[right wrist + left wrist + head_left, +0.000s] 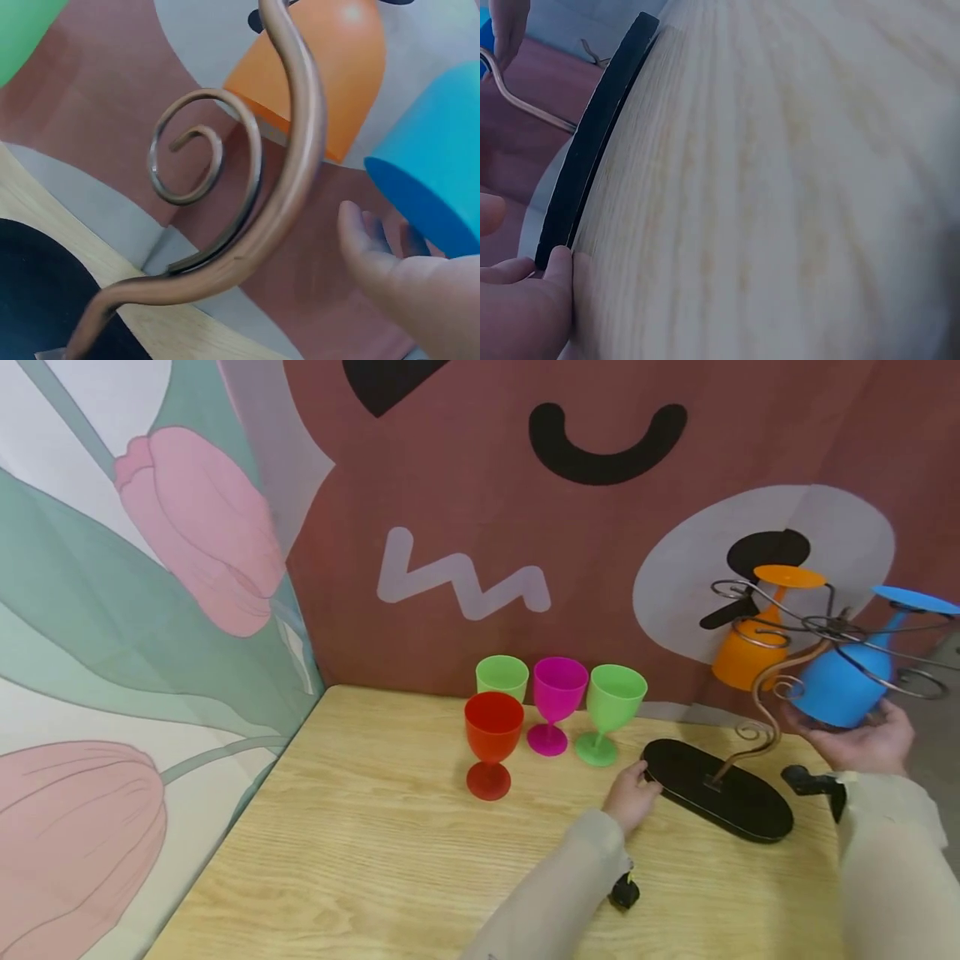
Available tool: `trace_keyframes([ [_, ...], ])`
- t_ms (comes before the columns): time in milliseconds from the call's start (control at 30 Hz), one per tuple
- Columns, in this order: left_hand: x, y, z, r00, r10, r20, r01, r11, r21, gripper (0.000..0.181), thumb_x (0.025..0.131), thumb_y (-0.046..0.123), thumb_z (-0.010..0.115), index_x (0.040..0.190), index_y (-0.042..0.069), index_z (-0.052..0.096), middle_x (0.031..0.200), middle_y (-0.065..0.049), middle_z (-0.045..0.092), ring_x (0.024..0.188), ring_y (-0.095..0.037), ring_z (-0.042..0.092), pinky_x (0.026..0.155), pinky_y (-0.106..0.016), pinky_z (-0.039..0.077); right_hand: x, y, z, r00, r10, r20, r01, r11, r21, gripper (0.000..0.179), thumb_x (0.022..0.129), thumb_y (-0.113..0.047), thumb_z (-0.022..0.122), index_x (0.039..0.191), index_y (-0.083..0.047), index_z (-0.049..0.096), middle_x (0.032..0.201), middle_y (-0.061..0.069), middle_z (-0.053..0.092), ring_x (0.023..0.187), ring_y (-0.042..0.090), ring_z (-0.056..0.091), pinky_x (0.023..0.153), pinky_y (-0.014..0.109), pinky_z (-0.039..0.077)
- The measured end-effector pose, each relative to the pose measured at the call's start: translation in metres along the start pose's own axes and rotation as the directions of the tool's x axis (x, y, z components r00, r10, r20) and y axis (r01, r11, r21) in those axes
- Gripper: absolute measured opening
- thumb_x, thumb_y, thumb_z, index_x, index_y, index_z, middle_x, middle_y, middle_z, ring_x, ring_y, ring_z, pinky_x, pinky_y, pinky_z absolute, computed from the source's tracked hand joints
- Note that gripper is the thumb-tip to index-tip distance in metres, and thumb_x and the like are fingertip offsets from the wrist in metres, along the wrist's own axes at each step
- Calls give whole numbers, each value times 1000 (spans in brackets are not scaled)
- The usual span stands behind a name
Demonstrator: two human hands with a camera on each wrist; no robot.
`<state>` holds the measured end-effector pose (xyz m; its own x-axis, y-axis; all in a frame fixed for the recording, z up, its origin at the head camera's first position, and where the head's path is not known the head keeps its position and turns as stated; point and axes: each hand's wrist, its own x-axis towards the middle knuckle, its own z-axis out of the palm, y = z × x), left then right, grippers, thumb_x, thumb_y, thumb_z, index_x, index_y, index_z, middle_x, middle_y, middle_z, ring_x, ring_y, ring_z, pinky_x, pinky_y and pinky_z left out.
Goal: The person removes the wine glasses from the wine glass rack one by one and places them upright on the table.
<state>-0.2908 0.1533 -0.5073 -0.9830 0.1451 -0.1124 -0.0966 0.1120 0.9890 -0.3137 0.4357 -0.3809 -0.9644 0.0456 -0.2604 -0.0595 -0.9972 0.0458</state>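
A metal goblet rack with a curled copper-coloured stem (765,702) stands on a black oval base (712,793). My left hand (632,797) holds the left end of that base, its fingertips (559,262) at the edge. From the rack's wire loops hang an orange goblet (752,652) and a blue goblet (843,685), both upside down. My right hand (862,739) is just under the blue goblet, palm up, its fingers loosely bent below the rim. In the right wrist view its thumb (356,229) shows beside the blue rim, not closed round it.
Upright on the wooden table (360,860) stand a red goblet (493,731), a magenta goblet (558,685) and two green goblets, one on the right (613,697), the other (501,672) partly behind the red one. A printed cloth (420,643) hangs behind the table.
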Motion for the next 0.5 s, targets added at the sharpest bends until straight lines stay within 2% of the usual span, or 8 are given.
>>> trace_keyframes([
  [67, 2, -2, 0, 1000, -2, 9, 1, 1000, 3, 52, 95, 12, 64, 145, 5, 53, 146, -10, 55, 134, -21, 52, 111, -32, 42, 1, -1, -3, 1000, 24, 9, -24, 1000, 3, 50, 89, -21, 67, 126, -51, 51, 138, -18, 50, 134, 22, 44, 115, 64, 29],
  [133, 4, -4, 1, 1000, 0, 15, 0, 1000, 9, 52, 96, 14, 64, 146, 6, 53, 146, -9, 55, 134, -20, 51, 111, -32, 42, 2, 0, -6, 998, 32, 52, -33, 999, 15, 41, 90, -22, 64, 124, -44, 57, 138, -14, 51, 134, 25, 43, 114, 66, 28],
  [300, 7, -8, 1, 1000, 15, 15, -15, 1000, 18, 52, 95, 15, 65, 145, 7, 54, 145, -9, 56, 134, -20, 52, 111, -32, 42, 2, 7, -11, 989, 18, 149, -29, 997, 69, 36, 90, -23, 62, 124, -34, 60, 139, -8, 51, 133, 28, 42, 111, 67, 32],
  [500, 7, -7, 0, 1000, 13, 21, -13, 1000, 5, 53, 95, 15, 65, 145, 7, 54, 146, -9, 56, 135, -21, 51, 111, -32, 43, -3, 12, -14, 990, 40, 138, -54, 994, 99, 34, 89, -27, 65, 121, -35, 59, 134, -1, 53, 126, 33, 46, 106, 63, 39],
])
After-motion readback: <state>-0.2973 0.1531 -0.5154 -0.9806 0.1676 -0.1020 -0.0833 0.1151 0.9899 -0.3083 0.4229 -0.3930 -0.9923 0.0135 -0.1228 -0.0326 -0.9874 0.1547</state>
